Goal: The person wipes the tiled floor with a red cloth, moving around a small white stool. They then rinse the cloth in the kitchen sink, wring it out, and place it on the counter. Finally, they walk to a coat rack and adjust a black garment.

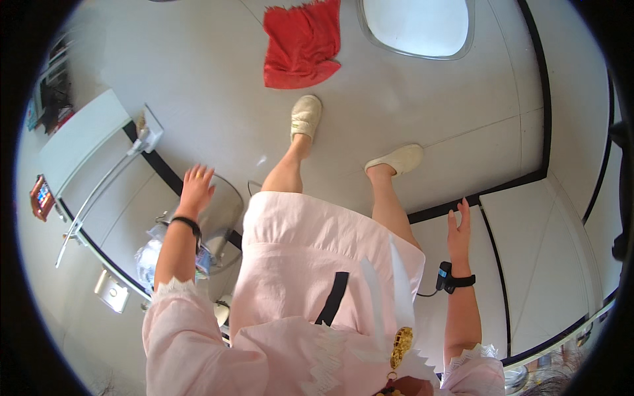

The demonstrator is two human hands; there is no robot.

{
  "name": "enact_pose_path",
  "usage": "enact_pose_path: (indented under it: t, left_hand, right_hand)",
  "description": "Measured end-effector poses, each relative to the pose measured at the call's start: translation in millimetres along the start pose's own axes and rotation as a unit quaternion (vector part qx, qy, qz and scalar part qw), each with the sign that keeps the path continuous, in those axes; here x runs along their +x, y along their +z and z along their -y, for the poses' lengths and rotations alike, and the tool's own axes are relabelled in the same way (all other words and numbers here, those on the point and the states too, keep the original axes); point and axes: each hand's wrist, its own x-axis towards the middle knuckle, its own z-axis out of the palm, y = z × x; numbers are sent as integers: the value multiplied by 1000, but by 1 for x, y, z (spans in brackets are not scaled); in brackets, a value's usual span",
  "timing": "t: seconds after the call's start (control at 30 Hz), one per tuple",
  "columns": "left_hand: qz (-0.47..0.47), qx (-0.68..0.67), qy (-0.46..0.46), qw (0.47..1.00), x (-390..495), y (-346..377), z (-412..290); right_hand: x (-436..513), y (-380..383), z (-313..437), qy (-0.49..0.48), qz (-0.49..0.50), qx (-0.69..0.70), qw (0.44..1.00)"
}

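Note:
My left hand (196, 189) is raised at the left, empty, with its fingers slightly apart and a ring on one of them. It is above a round stool-like object with a metal rim and beside a curved metal rail (101, 180). My right hand (460, 230) hangs at the right with nothing in it, near white cabinet panels (532, 257); a strapped device with a cable sits on that wrist. A crumpled red cloth (302, 47) lies on the floor in front of my feet, which wear cream slip-on shoes (305, 115).
A translucent tub with a white inside (418, 24) stands on the floor at the top. Plastic bags (151, 257) are at the left below my hand. A phone-like device (42, 198) is at the far left. Black edging (542, 99) borders the floor at the right.

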Motion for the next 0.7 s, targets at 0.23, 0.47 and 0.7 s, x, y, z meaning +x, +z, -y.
enact_pose_path:
  t: [0.23,0.47,0.7]
  left_hand:
    - [-65,-58,-63,994,-97,-4,58]
    - [-88,18,-19,996,65,-100,76]
    - [-145,8,193,970,261,-244,8]
  right_hand:
    - [-21,27,-48,63,4,69,996]
    - [-80,55,-71,191,-54,90,976]
    - [-145,165,41,298,-159,193,921]
